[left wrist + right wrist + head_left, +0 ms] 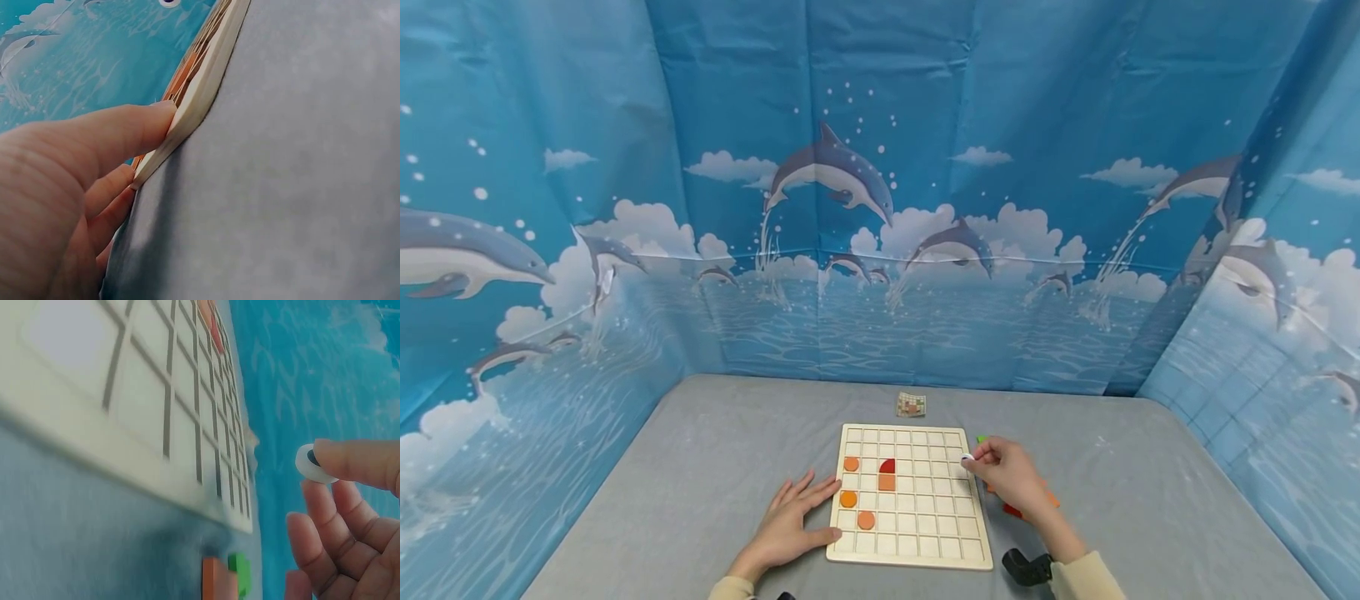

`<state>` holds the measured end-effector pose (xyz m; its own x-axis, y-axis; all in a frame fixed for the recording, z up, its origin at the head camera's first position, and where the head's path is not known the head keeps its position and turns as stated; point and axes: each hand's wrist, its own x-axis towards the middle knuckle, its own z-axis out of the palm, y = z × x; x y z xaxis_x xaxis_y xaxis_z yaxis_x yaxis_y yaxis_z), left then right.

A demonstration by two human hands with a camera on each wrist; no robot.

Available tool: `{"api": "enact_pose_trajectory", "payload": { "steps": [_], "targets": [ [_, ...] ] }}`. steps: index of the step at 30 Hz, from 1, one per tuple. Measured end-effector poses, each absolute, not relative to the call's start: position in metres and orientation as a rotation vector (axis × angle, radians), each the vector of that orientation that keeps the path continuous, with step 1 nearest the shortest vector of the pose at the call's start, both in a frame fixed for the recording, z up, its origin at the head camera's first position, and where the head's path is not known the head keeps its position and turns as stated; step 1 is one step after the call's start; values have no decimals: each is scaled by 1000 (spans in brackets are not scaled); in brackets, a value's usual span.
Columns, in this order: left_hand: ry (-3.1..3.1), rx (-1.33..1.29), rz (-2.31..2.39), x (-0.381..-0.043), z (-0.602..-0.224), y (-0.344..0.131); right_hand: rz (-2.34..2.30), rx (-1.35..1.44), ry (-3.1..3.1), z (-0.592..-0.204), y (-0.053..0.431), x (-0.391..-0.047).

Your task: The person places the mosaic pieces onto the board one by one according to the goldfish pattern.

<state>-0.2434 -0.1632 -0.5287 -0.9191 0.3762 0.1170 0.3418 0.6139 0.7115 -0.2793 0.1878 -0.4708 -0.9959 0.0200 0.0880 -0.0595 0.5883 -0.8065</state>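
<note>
A pale wooden grid board point(917, 560) lies on the grey surface. Three orange discs point(847, 498), a red quarter-round piece point(888, 466) and an orange square piece point(887, 482) sit in its cells. My left hand point(790, 521) rests at the board's left edge, fingers spread, thumb and fingertips touching the rim. Over the board's right edge, my right hand point(1011, 477) pinches a small white disc with a black spot point(307, 464) between thumb and finger. In the right wrist view the disc is held up clear of the board.
Beneath and beside my right hand lie loose pieces, among them a green piece point(240, 574) and an orange piece point(215, 580), partly hidden in the head view. A small patterned card point(912, 405) lies behind the board. A dolphin-printed blue curtain point(880, 333) encloses the back and sides.
</note>
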Motion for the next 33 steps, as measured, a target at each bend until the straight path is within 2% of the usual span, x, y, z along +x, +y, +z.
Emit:
{"api": "enact_pose_trajectory", "payload": {
  "steps": [23,33],
  "targets": [
    [2802,646,1201,-243,-531,-164,1399,437,-2743,-482,139,-271],
    [2804,673,1209,-242,-528,-163,1450,514,-2796,-486,118,-270]
  ]
}}
